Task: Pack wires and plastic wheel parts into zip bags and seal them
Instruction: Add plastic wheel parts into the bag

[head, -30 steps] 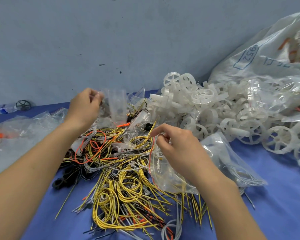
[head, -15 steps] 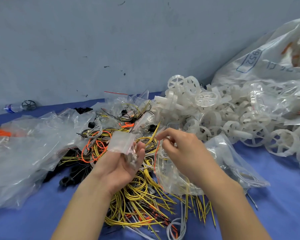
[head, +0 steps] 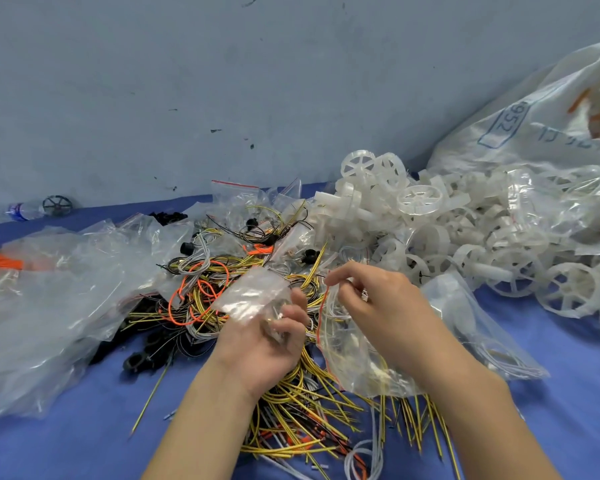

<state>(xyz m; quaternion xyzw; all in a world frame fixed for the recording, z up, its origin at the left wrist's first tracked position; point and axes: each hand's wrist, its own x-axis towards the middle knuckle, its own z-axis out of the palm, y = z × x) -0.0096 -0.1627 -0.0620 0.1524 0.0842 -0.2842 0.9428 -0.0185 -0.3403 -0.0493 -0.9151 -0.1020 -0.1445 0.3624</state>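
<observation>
A tangle of thin yellow, orange and black wires (head: 201,299) lies on blue cloth (head: 84,438), beside a heap of translucent spoked wheels (head: 420,199). The left hand (head: 267,337) curls its fingers round a small crinkled clear packet (head: 253,294). The right hand (head: 378,306) pinches the red-striped mouth of a glossy zip bag (head: 347,355) holding white wires. Since half a second ago, the hands have barely shifted.

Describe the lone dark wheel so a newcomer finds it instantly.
Start at the grey-blue wall and follow its foot to the far left of the blue table. Beside a clear plastic bottle stands the small dark spoked wheel; all other wheels are translucent white, heaped right.
</observation>
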